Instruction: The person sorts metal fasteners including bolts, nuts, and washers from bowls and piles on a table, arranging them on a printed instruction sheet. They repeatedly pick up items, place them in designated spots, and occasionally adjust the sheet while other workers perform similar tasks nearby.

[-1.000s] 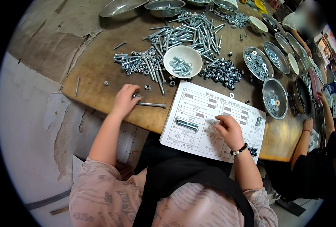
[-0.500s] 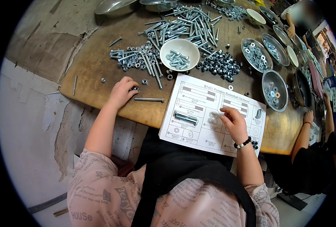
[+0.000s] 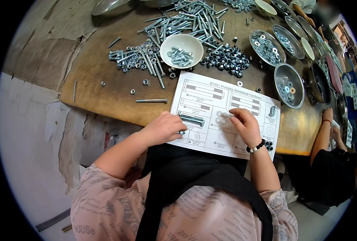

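Observation:
My left hand (image 3: 162, 129) is over the near left corner of a printed diagram sheet (image 3: 181, 91), fingertips closed on a hex nut (image 3: 182, 132). Just beyond them, a few thick bolts (image 3: 191, 119) lie side by side on the sheet. My right hand (image 3: 247, 125) hovers over or rests on the sheet's right half, its fingers bent and thumb apart, with nothing visible in it. Small black nuts (image 3: 269, 145) sit beside the right wrist, and a short metal bolt or sleeve (image 3: 272, 111) is at the sheet's right edge.
Beyond the sheet are a white bowl of short bolts (image 3: 182, 38), a heap of long bolts (image 3: 194, 20) and a pile of dark nuts (image 3: 226, 60). A single bolt (image 3: 151, 101) lies left of the sheet. Steel bowls (image 3: 278, 86) line the right; a co-worker's arm (image 3: 322, 130) is there.
My left hand has moved right and nearer, from the loose nuts on the table to the sheet's left edge, bringing a nut. My right hand has barely moved.

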The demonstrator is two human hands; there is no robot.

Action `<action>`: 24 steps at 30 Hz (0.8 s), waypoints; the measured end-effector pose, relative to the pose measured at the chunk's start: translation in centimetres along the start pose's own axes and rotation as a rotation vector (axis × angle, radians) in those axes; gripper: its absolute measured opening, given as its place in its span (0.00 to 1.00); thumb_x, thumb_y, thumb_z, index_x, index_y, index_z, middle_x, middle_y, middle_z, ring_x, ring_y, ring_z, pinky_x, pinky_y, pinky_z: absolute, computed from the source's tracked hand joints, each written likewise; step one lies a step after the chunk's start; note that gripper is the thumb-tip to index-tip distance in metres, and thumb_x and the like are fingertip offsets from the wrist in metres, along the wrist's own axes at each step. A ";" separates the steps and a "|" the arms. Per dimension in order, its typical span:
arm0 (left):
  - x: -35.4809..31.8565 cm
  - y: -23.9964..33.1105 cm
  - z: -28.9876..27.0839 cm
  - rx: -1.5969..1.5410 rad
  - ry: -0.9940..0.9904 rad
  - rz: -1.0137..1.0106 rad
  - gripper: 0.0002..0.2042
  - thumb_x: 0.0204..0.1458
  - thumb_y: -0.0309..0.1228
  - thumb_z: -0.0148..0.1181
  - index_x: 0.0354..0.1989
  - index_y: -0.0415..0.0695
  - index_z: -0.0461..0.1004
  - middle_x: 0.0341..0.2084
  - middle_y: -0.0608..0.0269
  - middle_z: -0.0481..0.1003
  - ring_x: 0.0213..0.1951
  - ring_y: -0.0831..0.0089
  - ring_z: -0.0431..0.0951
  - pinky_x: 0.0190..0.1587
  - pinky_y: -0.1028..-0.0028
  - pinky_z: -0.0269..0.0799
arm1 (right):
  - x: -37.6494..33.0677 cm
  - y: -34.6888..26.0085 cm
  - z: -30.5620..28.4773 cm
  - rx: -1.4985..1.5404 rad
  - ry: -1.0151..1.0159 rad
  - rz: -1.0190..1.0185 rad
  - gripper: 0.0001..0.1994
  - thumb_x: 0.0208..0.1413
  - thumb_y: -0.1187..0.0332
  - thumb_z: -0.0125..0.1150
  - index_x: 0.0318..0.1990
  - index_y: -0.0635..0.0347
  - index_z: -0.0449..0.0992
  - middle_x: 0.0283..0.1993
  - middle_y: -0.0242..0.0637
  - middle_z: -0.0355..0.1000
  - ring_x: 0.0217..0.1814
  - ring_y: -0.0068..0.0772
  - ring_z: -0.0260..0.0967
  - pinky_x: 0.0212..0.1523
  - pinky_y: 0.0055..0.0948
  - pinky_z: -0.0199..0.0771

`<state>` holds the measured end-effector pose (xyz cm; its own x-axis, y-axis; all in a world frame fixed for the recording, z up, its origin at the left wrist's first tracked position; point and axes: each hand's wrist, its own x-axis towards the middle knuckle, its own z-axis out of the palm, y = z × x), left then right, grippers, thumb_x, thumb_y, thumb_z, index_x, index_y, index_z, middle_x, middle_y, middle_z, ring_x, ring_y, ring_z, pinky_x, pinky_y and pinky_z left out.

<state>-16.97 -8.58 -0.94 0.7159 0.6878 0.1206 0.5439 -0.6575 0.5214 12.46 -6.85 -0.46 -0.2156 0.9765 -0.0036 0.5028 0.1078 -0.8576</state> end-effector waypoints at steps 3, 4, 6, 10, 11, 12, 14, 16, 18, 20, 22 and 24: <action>0.0 0.0 -0.2 -0.003 -0.038 -0.015 0.13 0.37 0.32 0.65 0.34 0.49 0.72 0.26 0.67 0.70 0.33 0.68 0.70 0.38 0.70 0.60 | -0.1 -0.4 -0.8 0.001 0.013 0.010 0.10 0.48 0.71 0.58 0.39 0.62 0.73 0.30 0.35 0.67 0.30 0.28 0.64 0.33 0.24 0.66; 0.0 0.0 -0.2 -0.005 -0.044 -0.020 0.14 0.36 0.32 0.65 0.34 0.49 0.72 0.26 0.67 0.70 0.33 0.68 0.71 0.38 0.70 0.60 | -0.1 -0.4 -1.1 0.009 0.010 0.032 0.10 0.48 0.71 0.58 0.39 0.62 0.73 0.30 0.35 0.67 0.30 0.28 0.64 0.33 0.24 0.66; 0.1 0.1 -0.3 -0.006 -0.060 -0.028 0.14 0.36 0.33 0.65 0.34 0.49 0.72 0.26 0.67 0.70 0.34 0.68 0.71 0.39 0.70 0.60 | 0.0 -0.3 -1.5 0.026 0.003 0.073 0.10 0.48 0.72 0.58 0.39 0.62 0.73 0.31 0.36 0.67 0.31 0.28 0.65 0.33 0.24 0.66; 0.4 0.3 -0.9 -0.039 -0.115 -0.068 0.14 0.37 0.34 0.64 0.34 0.49 0.72 0.27 0.67 0.70 0.35 0.68 0.71 0.40 0.70 0.60 | 0.1 -0.3 -2.0 0.012 0.035 0.060 0.10 0.48 0.72 0.58 0.39 0.62 0.73 0.31 0.36 0.68 0.31 0.28 0.65 0.33 0.24 0.66; 0.5 0.4 -1.3 -0.056 -0.132 -0.085 0.14 0.38 0.34 0.64 0.35 0.48 0.72 0.27 0.66 0.70 0.35 0.68 0.71 0.41 0.70 0.60 | 0.1 -0.3 -2.0 -0.001 0.038 0.046 0.10 0.47 0.72 0.58 0.39 0.62 0.73 0.31 0.37 0.68 0.31 0.29 0.65 0.32 0.24 0.66; 0.5 0.4 -1.7 -0.109 -0.115 -0.111 0.14 0.38 0.33 0.64 0.35 0.48 0.72 0.27 0.66 0.70 0.34 0.68 0.71 0.41 0.70 0.60 | 0.3 -0.3 -2.0 -0.011 0.041 0.025 0.10 0.47 0.72 0.58 0.39 0.62 0.73 0.30 0.37 0.68 0.30 0.29 0.65 0.32 0.24 0.66; 0.6 0.3 -2.5 -0.217 -0.078 -0.161 0.14 0.38 0.33 0.64 0.36 0.48 0.72 0.27 0.65 0.71 0.34 0.68 0.71 0.41 0.70 0.61 | 0.6 -0.2 -1.8 -0.031 0.024 0.015 0.09 0.47 0.72 0.58 0.38 0.61 0.73 0.30 0.37 0.68 0.31 0.30 0.65 0.33 0.25 0.66; 0.9 -0.1 -3.2 -0.257 0.044 -0.198 0.13 0.39 0.29 0.63 0.37 0.44 0.73 0.26 0.62 0.71 0.31 0.67 0.71 0.35 0.72 0.65 | 1.1 -0.9 -1.6 -0.067 -0.036 0.003 0.09 0.48 0.71 0.58 0.37 0.61 0.73 0.30 0.37 0.68 0.31 0.31 0.66 0.34 0.25 0.67; 1.4 -1.0 -3.5 -0.318 0.158 -0.280 0.13 0.40 0.30 0.62 0.36 0.43 0.73 0.26 0.62 0.70 0.29 0.67 0.71 0.33 0.72 0.67 | 2.0 -1.0 -0.8 -0.043 -0.074 0.001 0.08 0.48 0.70 0.57 0.37 0.61 0.74 0.31 0.38 0.69 0.32 0.32 0.67 0.35 0.26 0.67; 2.2 -1.6 -4.6 -0.281 0.287 -0.287 0.10 0.43 0.26 0.59 0.36 0.41 0.73 0.25 0.61 0.70 0.27 0.72 0.71 0.30 0.76 0.67 | 2.8 -1.0 -0.2 -0.017 -0.109 0.034 0.08 0.49 0.69 0.56 0.36 0.61 0.74 0.31 0.39 0.70 0.33 0.33 0.68 0.36 0.27 0.68; 3.1 -2.7 -5.4 -0.275 0.375 -0.340 0.10 0.43 0.25 0.58 0.36 0.40 0.73 0.26 0.62 0.70 0.26 0.74 0.71 0.31 0.77 0.67 | 3.6 -0.9 0.2 0.010 -0.148 0.096 0.08 0.50 0.69 0.55 0.36 0.61 0.74 0.32 0.39 0.71 0.34 0.34 0.68 0.37 0.27 0.68; 4.3 -2.9 -6.2 -0.261 0.448 -0.413 0.10 0.44 0.25 0.57 0.37 0.39 0.73 0.25 0.62 0.69 0.25 0.75 0.70 0.30 0.77 0.67 | 4.0 -0.3 0.5 0.024 -0.155 0.152 0.08 0.51 0.69 0.54 0.36 0.61 0.74 0.31 0.38 0.72 0.33 0.33 0.69 0.36 0.27 0.68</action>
<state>-18.20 -1.80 3.25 0.1892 0.9657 0.1776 0.5703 -0.2553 0.7808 11.00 -3.05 -0.43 -0.2662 0.9406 -0.2109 0.5192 -0.0444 -0.8535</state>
